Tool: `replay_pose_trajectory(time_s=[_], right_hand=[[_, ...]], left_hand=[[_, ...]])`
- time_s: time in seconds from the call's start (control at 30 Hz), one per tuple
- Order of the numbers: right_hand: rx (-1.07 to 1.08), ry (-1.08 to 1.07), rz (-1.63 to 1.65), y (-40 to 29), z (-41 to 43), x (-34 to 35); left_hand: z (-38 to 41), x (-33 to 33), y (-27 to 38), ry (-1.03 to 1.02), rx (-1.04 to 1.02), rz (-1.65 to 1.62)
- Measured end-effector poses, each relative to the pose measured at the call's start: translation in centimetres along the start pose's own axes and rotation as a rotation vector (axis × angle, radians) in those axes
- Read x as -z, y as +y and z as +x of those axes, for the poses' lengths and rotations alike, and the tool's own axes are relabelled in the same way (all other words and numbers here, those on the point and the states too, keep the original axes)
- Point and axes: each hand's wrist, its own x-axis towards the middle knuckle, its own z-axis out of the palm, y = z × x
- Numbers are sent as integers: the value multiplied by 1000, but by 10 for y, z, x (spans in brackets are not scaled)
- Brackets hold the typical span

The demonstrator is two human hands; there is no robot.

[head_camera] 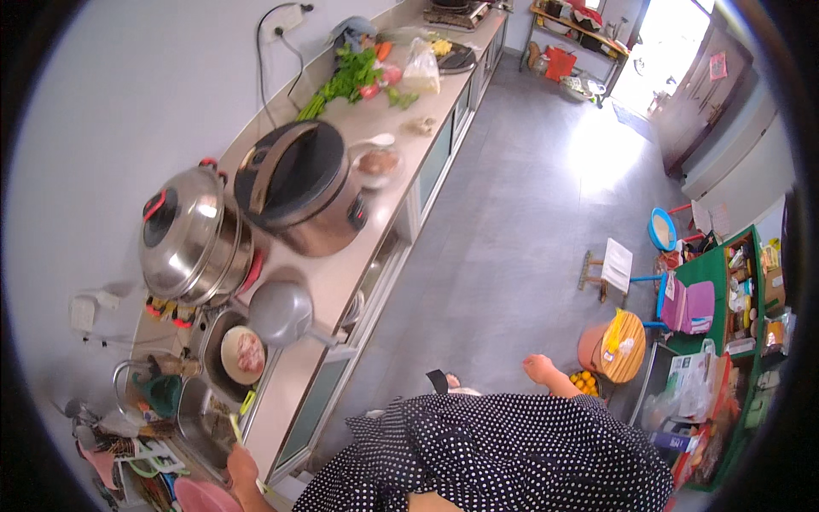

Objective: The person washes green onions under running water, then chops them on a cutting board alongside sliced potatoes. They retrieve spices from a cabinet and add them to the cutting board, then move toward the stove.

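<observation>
At the sink's near corner, my left hand (242,470) is closed around a slender pale green stalk-like thing (235,427), which shows above and below the fist. Just in front is the steel sink basin (203,413), with a bright green item (247,402) on its edge. Raw meat (250,354) lies in a white bowl (231,368) in the other basin. Over the floor on the right, my right hand (540,369) hangs with fingers curled and nothing visible in it. Nearest to it are oranges (584,383) and a lidded bin (592,345).
Along the counter (326,281) stand a grey pan (280,313), a steel steamer pot (192,243) and a large dark-lidded cooker (307,192). Leafy greens (352,73) lie farther along. A pink basin (205,496) is beside my left hand. Green shelving (697,272) lines the right side.
</observation>
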Motion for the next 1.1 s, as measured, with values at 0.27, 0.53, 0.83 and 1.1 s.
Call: replay_pose_trajectory(time_s=[0.27, 0.53, 0.83, 1.1], right_hand=[[-125, 11, 11, 110, 80, 73], [-338, 129, 279, 132, 111, 154], [-480, 53, 454, 179, 190, 256], [-320, -108, 284, 259, 354, 419]], left_hand=[[30, -102, 171, -726, -104, 36], [130, -75, 388, -784, -276, -60], [208, 30, 586, -762, -282, -187], [165, 46, 701, -831, -29, -281]])
